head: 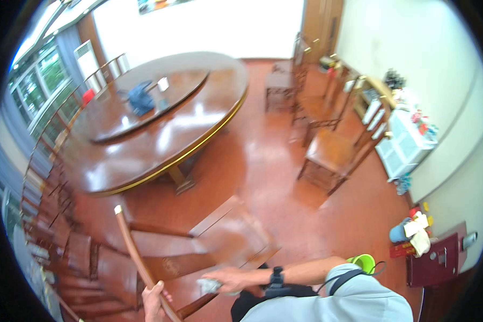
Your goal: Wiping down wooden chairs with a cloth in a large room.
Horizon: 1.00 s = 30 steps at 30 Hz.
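Note:
A wooden chair with a carved back splat stands right before me, its seat turned towards the upper right. My left hand is closed around the chair's top rail, near its lower end. In my right hand is a crumpled pale cloth, held beside the back splat and above a side post. A black strap with a small device is on my right wrist. Blur hides whether the cloth touches the wood.
A large round table with a turntable bears a blue bag. Chairs line the left; more, including a wooden chair, stand right. Near the right wall are a white cabinet, a lime-green bucket and a dark red safe-like box.

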Available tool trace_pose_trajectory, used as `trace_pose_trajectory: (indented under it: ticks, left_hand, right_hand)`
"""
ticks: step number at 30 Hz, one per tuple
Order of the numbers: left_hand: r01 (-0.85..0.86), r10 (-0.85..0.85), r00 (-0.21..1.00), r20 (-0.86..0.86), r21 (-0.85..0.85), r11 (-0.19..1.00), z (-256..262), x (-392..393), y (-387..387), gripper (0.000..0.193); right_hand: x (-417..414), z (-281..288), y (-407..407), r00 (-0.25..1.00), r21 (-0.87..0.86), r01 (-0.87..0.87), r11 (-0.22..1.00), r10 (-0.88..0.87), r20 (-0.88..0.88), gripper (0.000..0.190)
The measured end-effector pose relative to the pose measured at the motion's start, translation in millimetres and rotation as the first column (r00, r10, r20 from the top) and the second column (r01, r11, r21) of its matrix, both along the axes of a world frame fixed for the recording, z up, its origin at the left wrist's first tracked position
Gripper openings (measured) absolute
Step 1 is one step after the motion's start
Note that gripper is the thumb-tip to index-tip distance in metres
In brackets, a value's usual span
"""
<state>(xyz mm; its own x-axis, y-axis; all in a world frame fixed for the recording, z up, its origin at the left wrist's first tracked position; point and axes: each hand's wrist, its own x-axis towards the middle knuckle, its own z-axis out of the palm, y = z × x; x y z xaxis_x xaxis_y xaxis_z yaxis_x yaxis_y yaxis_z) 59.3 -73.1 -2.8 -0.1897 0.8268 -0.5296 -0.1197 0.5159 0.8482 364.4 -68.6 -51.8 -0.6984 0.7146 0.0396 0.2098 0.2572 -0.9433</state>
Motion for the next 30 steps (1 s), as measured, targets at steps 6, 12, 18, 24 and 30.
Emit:
trace_pose_trajectory:
  ticks: [6,12,18,24,30]
  left_hand:
    - [0.164,-0.159,0.986,-0.046,0.148,0.975,52.5,47.7,-12.7,0.035]
    - [0.233,-0.236,0.972,0.004,0.134,0.963,1.5,81.9,30.9,0.038]
    - [0.099,-0.122,0.971,0.206,0.12,0.988,-30.3,126.9,56.4,0.023]
    - [0.034,-0.04,0.98,0.196,0.038,0.999,-14.5,147.0,54.0,0.028]
    - [-0.05,0.034,0.968,0.249,0.057,0.997,-7.2,188.4,11.7,0.027]
  right_hand:
    - [-7.6,68.6,-47.0,0.984,-0.208,-0.044,0.977,0.078,0.16,0.085]
    - [5.2,75.3,-81.2,0.974,-0.111,-0.097,0.989,0.117,0.196,0.078]
    - [29.0,12.4,-99.1,0.983,0.02,0.059,0.998,-0.062,0.172,0.088]
    - [72.7,-2.9,-115.3,0.968,-0.107,0.209,0.972,-0.19,0.165,0.088]
    - [69.8,-11.0,-109.5,0.967,-0.072,0.249,0.966,-0.244,0.074,0.076]
